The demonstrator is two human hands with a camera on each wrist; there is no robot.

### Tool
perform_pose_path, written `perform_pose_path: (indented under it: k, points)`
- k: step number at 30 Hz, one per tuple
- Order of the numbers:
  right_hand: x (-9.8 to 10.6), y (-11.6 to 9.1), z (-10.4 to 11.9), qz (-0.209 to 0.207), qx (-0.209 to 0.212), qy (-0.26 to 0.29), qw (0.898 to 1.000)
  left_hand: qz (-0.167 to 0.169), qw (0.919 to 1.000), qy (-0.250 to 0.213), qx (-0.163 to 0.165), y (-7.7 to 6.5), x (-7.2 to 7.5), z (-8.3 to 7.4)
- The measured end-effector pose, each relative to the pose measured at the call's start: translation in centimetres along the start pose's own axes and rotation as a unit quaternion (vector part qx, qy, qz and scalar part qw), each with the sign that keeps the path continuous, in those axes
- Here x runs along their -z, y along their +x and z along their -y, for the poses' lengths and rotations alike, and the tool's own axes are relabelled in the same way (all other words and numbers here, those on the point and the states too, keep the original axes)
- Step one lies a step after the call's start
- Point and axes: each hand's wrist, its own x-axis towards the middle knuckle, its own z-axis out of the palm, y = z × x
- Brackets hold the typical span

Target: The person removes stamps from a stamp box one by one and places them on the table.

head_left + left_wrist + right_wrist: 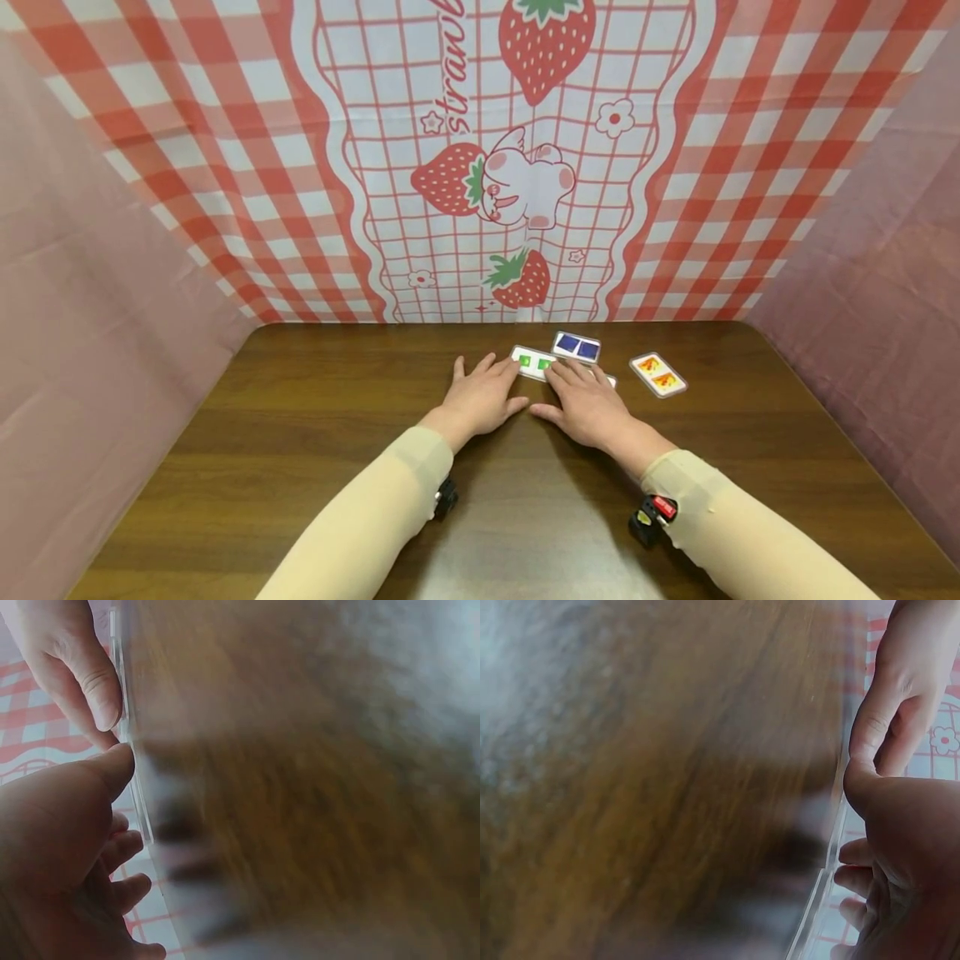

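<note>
While the left hand (pixel 482 397) and right hand (pixel 588 407) touch the green card (pixel 533 362), fingers nearly straight, the table (pixel 315 417) spreads wide to its edges.

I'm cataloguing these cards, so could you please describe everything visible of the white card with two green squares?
This white rectangular card with two green squares, side by side, has rounded corners and looks laminated. It lies face up on the brown wooden table. The left grip seems to touch its left end; the right grip hides its near right corner.
</note>
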Motion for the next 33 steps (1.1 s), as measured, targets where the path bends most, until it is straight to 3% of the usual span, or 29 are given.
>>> perform_pose_path:
  k: [11,33]
  points:
    - [0.5,0.0,0.5,0.011,0.016,0.009,1.000,0.007,1.0000,-0.003,-0.005,-1.2,0.3,0.4]
    - [0.2,-0.8,1.6,0.012,0.062,0.038,0.997,0.003,0.9995,-0.023,-0.021,-5.3,0.8,1.1]
